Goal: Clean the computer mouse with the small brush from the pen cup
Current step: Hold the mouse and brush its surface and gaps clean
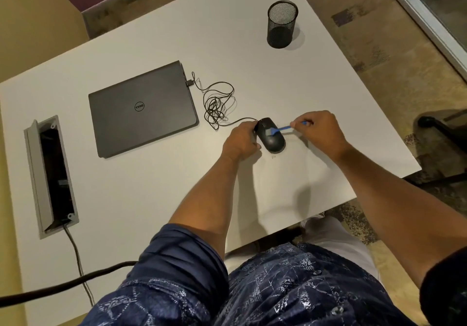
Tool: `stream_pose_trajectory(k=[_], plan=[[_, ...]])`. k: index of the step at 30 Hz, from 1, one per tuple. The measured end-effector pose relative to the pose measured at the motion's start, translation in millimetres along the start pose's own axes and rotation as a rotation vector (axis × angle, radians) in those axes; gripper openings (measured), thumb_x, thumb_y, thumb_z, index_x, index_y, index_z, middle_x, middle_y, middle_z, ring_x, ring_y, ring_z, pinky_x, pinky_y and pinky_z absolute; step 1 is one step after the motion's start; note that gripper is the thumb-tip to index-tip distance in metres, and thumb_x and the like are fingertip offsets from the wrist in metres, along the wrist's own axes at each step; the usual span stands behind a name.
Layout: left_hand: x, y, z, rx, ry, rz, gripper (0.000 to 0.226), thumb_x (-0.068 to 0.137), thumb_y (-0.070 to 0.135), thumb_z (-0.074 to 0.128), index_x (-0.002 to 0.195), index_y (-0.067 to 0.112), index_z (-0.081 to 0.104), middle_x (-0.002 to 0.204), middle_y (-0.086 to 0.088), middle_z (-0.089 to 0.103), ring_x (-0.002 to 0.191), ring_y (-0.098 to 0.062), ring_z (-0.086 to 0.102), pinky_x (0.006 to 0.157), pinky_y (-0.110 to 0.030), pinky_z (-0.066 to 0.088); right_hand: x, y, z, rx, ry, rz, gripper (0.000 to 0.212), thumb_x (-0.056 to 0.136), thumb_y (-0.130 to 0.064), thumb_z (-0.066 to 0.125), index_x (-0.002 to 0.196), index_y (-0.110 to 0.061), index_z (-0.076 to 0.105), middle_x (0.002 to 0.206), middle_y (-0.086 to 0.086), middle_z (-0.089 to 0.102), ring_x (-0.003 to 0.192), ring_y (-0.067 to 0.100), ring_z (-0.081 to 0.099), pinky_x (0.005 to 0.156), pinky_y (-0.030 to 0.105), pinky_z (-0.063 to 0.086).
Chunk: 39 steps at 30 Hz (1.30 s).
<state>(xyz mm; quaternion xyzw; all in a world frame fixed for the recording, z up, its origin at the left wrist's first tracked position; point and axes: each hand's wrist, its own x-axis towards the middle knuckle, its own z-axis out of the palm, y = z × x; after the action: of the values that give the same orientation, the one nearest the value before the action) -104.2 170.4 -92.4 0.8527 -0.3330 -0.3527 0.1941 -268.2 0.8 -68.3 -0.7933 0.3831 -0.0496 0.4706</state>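
Observation:
A black wired computer mouse (274, 139) rests on the white table (156, 199), right of centre. My left hand (241, 138) grips its left side. My right hand (319, 131) pinches the handle of a small blue brush (284, 129), whose bristle end lies on the top of the mouse. The black mesh pen cup (281, 24) stands upright at the far right of the table with nothing showing inside it.
A shut grey laptop (142, 108) lies left of the mouse, with the mouse's tangled cable (217, 103) plugged into its side. An open cable hatch (51, 174) sits at the table's left. The table's near right edge (353, 196) is close to my right forearm.

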Motion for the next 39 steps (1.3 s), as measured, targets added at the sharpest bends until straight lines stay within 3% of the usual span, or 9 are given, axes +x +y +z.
stream_pose_trajectory(k=[6, 10, 19, 22, 25, 28, 33, 37, 39], plan=[[-0.2, 0.6, -1.1, 0.015, 0.014, 0.034, 0.062, 0.087, 0.0, 0.064, 0.147, 0.013, 0.058, 0.146, -0.01, 0.06, 0.138, -0.032, 0.056, 0.116, -0.044, 0.047, 7.5, 5.4, -25.4, -0.177, -0.25, 0.023, 0.008, 0.088, -0.016, 0.076, 0.092, -0.017, 0.083, 0.083, -0.002, 0.076, 0.077, 0.01, 0.066, 0.069, 0.019, 0.047], [0.5, -0.5, -2.4, 0.037, 0.001, 0.044, 0.061, 0.087, -0.001, 0.059, 0.147, 0.012, 0.057, 0.148, -0.011, 0.059, 0.139, -0.033, 0.055, 0.117, -0.045, 0.046, 21.5, -6.7, -20.0, 0.075, -0.06, 0.018, 0.013, 0.088, -0.023, 0.078, 0.094, -0.011, 0.082, 0.075, 0.001, 0.072, 0.07, 0.012, 0.062, 0.07, 0.024, 0.05], [3.9, -1.8, 1.5, 0.024, 0.008, 0.042, 0.06, 0.085, 0.011, 0.077, 0.142, 0.013, 0.059, 0.139, -0.01, 0.062, 0.133, -0.032, 0.058, 0.113, -0.042, 0.048, 14.0, 11.3, 5.2, 0.133, 0.181, 0.336, 0.022, 0.087, -0.022, 0.073, 0.082, -0.001, 0.077, 0.07, 0.016, 0.066, 0.061, 0.024, 0.059, 0.058, 0.03, 0.047], [3.3, -0.9, 1.9, 0.012, 0.021, 0.026, 0.056, 0.086, 0.01, 0.075, 0.14, 0.012, 0.061, 0.139, -0.01, 0.063, 0.131, -0.032, 0.059, 0.112, -0.044, 0.049, 3.2, 21.7, -7.8, 0.277, 0.057, 0.342, 0.024, 0.084, -0.02, 0.078, 0.08, 0.003, 0.076, 0.065, 0.02, 0.06, 0.056, 0.026, 0.052, 0.055, 0.032, 0.044], [3.5, 0.2, 0.6, 0.021, 0.013, 0.019, 0.053, 0.086, 0.009, 0.073, 0.137, 0.014, 0.062, 0.138, -0.008, 0.063, 0.131, -0.031, 0.059, 0.112, -0.046, 0.05, -4.1, 33.0, -25.7, 0.117, -0.106, 0.314, 0.024, 0.082, -0.021, 0.079, 0.074, 0.001, 0.076, 0.063, 0.028, 0.062, 0.052, 0.025, 0.053, 0.05, 0.03, 0.042], [3.7, 0.6, -1.2, 0.033, 0.013, 0.024, 0.049, 0.085, 0.007, 0.07, 0.133, 0.015, 0.063, 0.135, -0.006, 0.063, 0.129, -0.029, 0.059, 0.11, -0.047, 0.051, -3.9, 41.9, -43.6, -0.048, -0.139, 0.336, 0.019, 0.081, -0.023, 0.079, 0.073, -0.006, 0.079, 0.069, 0.02, 0.072, 0.056, 0.02, 0.06, 0.056, 0.03, 0.047], [6.3, 1.9, -5.0, 0.001, 0.016, 0.026, 0.034, 0.083, 0.0, 0.058, 0.113, 0.009, 0.07, 0.115, -0.01, 0.071, 0.111, -0.033, 0.067, 0.101, -0.048, 0.056, 10.5, 17.2, -43.1, 0.111, 0.043, 0.201, 0.01, 0.084, -0.027, 0.079, 0.078, -0.019, 0.081, 0.062, -0.005, 0.072, 0.054, 0.0, 0.062, 0.059, 0.017, 0.049], [9.8, 18.1, -17.0, -0.07, 0.136, -0.013, 0.039, 0.096, 0.014, 0.062, 0.135, 0.014, 0.068, 0.141, -0.008, 0.065, 0.127, -0.029, 0.065, 0.111, -0.043, 0.052, 29.7, -11.1, -26.8, 0.167, 0.109, 0.13, 0.014, 0.088, -0.028, 0.077, 0.087, -0.015, 0.079, 0.068, -0.007, 0.069, 0.059, 0.001, 0.06, 0.069, 0.021, 0.05], [13.7, 29.9, -24.5, -0.116, 0.193, 0.008, 0.038, 0.098, 0.022, 0.065, 0.136, 0.016, 0.067, 0.14, -0.006, 0.066, 0.119, -0.026, 0.069, 0.106, -0.043, 0.056, 39.0, -22.6, -19.6, 0.173, 0.12, 0.109, 0.016, 0.088, -0.029, 0.077, 0.094, -0.014, 0.08, 0.071, -0.009, 0.068, 0.064, 0.003, 0.061, 0.072, 0.023, 0.051]])
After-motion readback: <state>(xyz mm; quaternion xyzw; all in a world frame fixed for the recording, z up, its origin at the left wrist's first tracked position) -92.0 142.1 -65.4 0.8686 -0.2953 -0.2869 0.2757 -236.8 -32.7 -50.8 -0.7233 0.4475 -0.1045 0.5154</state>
